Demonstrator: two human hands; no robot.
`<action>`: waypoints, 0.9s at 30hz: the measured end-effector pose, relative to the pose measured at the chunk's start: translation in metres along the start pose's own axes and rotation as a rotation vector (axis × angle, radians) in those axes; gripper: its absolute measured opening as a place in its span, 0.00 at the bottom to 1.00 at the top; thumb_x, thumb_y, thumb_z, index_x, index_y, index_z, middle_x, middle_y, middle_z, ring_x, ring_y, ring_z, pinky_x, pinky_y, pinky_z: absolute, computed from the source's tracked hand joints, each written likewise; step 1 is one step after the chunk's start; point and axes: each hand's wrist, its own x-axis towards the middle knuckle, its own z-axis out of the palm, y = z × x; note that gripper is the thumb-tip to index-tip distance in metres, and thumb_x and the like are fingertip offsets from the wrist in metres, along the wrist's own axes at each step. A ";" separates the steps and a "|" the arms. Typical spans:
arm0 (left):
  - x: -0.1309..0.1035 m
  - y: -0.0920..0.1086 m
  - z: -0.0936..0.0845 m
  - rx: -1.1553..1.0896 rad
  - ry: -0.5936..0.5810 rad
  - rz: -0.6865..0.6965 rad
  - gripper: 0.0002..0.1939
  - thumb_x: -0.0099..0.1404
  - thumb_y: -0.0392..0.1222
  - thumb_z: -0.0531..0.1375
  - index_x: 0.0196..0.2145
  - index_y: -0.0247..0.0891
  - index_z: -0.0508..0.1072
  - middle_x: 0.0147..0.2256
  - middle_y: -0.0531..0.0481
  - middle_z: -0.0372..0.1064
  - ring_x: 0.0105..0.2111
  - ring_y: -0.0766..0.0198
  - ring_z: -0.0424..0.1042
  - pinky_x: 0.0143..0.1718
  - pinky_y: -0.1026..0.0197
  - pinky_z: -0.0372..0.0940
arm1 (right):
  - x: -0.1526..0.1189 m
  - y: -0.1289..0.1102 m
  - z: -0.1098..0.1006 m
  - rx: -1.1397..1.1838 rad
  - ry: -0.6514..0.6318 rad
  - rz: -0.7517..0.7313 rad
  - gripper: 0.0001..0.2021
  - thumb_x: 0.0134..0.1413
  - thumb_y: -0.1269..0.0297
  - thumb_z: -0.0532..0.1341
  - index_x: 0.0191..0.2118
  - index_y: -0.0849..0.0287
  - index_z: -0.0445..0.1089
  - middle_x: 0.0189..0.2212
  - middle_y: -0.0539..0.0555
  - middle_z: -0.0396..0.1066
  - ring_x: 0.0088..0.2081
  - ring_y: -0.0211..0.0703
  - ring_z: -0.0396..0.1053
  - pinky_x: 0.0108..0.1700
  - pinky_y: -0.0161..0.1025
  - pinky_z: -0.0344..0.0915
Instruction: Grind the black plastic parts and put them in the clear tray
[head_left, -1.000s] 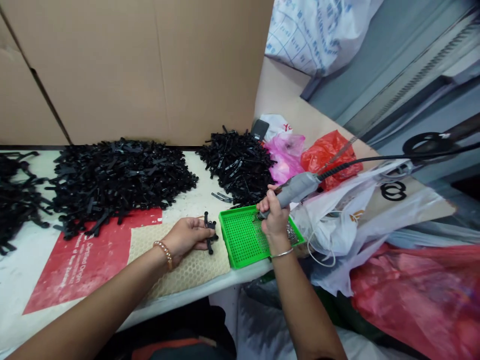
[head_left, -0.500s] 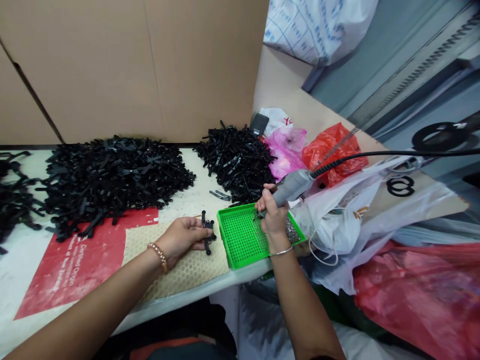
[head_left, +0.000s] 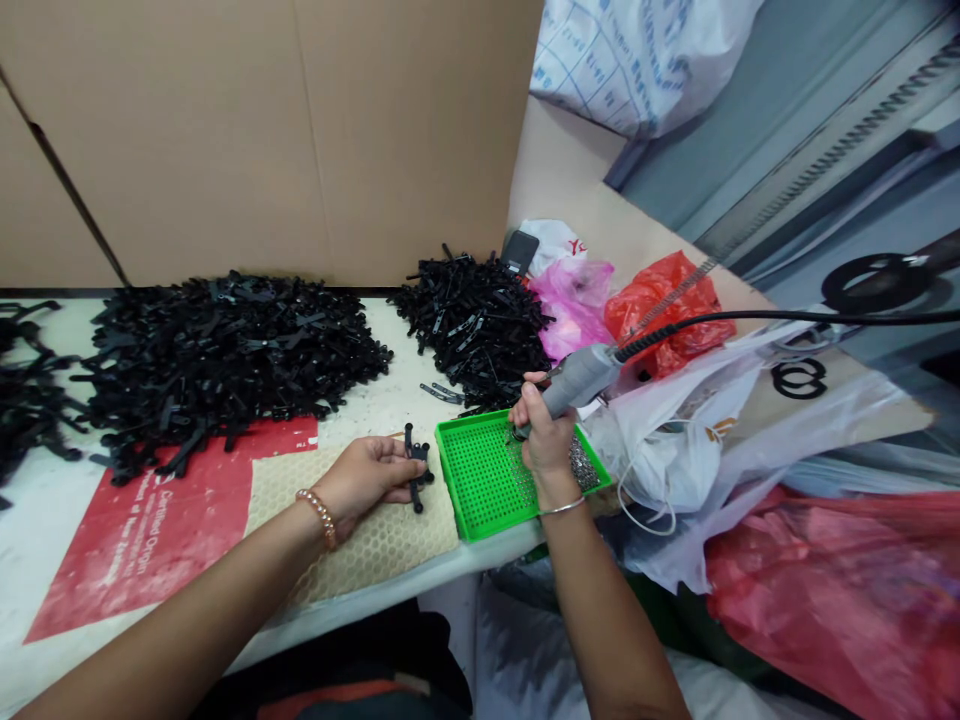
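Between the thumb and fingers of my left hand (head_left: 371, 475) is a small black plastic part (head_left: 417, 470) with several arms, over a yellowish honeycomb-patterned mat (head_left: 375, 545). My right hand (head_left: 546, 430) is wrapped round a grey corded power tool (head_left: 581, 378), its fingers closed. The tool's tip is hidden behind the hand. Beneath that hand lies a green perforated tray (head_left: 480, 480), with small metal screws (head_left: 585, 468) gathered at its right side.
Behind the mat are a large pile of black parts (head_left: 232, 345) and a smaller pile (head_left: 476, 325) against a cardboard wall (head_left: 405, 130). Plastic bags, one red (head_left: 664, 300), crowd the right. The tool's black cable (head_left: 780, 317) runs off right.
Both hands keep nearly the same places and holds. The view has shifted very slightly, and the power tool sits a touch lower in the picture.
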 end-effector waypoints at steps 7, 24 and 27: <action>0.003 0.000 -0.001 0.002 -0.021 -0.004 0.10 0.44 0.36 0.69 0.23 0.33 0.72 0.23 0.51 0.71 0.24 0.69 0.70 0.25 0.68 0.66 | 0.000 0.005 -0.002 -0.005 -0.012 0.001 0.15 0.47 0.56 0.66 0.37 0.60 0.66 0.15 0.41 0.56 0.16 0.32 0.54 0.22 0.32 0.57; 0.004 -0.004 -0.002 -0.008 -0.062 0.068 0.12 0.44 0.37 0.69 0.21 0.33 0.68 0.20 0.55 0.66 0.20 0.71 0.65 0.25 0.66 0.65 | -0.069 -0.041 0.079 0.346 -0.205 0.214 0.11 0.51 0.58 0.62 0.39 0.54 0.62 0.14 0.39 0.48 0.16 0.31 0.45 0.23 0.31 0.56; 0.005 -0.005 -0.003 -0.004 -0.066 0.070 0.11 0.46 0.36 0.68 0.23 0.33 0.68 0.21 0.55 0.66 0.21 0.71 0.64 0.24 0.67 0.65 | -0.068 -0.037 0.079 0.340 -0.191 0.228 0.12 0.51 0.58 0.62 0.39 0.54 0.62 0.14 0.39 0.48 0.16 0.31 0.45 0.23 0.31 0.56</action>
